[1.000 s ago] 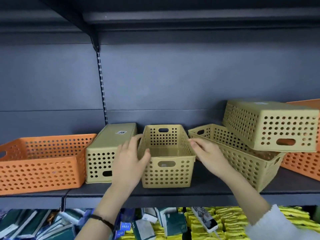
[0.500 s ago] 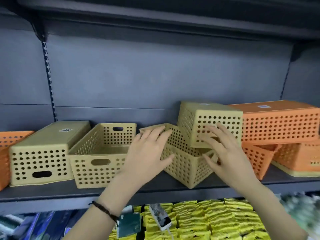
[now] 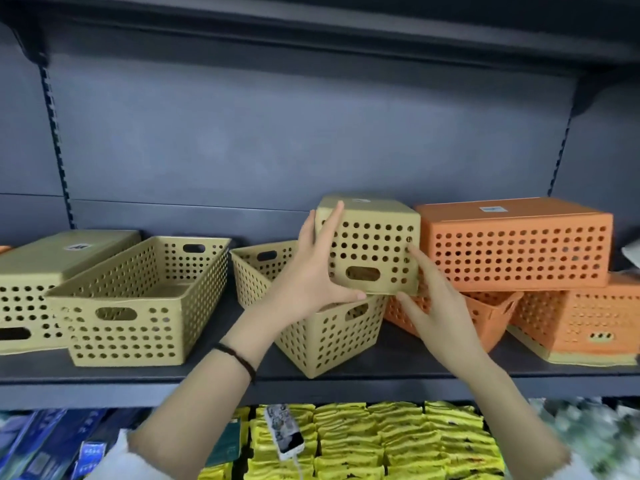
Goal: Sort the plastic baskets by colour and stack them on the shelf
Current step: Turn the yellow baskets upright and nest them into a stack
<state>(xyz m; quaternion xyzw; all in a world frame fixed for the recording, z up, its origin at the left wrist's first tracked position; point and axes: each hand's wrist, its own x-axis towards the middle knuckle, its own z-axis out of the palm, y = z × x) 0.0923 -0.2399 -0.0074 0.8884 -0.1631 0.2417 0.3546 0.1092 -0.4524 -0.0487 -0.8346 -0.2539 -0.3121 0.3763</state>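
My left hand (image 3: 311, 271) grips the left side of an upturned yellow basket (image 3: 372, 247), fingers spread up its wall, thumb under its lower edge. My right hand (image 3: 433, 299) presses its right side, fingers splayed, index tip on the perforated front. The basket sits tilted on an upright yellow basket (image 3: 322, 327) on the shelf (image 3: 207, 375). To the left: another open yellow basket (image 3: 138, 306), then an inverted one (image 3: 41, 268). To the right, orange baskets (image 3: 516, 247) are piled, touching mine.
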